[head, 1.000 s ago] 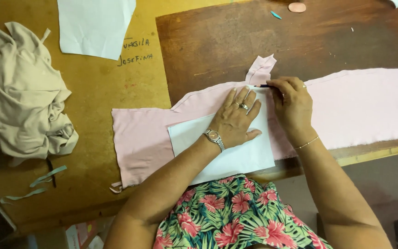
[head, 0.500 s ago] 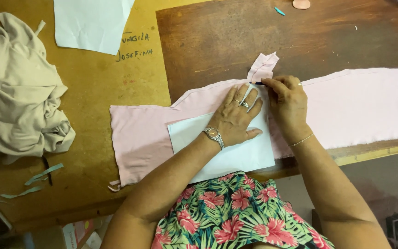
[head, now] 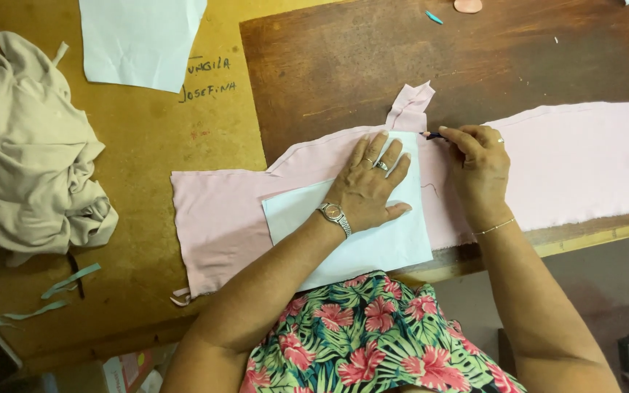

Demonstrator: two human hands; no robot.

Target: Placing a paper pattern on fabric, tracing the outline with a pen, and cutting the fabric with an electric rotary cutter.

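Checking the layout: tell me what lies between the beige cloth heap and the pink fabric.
In the head view, only bare table separates the beige heap from the pink fabric.

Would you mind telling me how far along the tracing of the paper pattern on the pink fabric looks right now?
Done: the pink fabric lies spread flat, with the white paper pattern laid on it. In hand: the left hand presses the pattern down while the right hand holds a dark pencil at the pattern's top right corner. Left: no traced outline is visible on the fabric, and nothing looks cut around the pattern.
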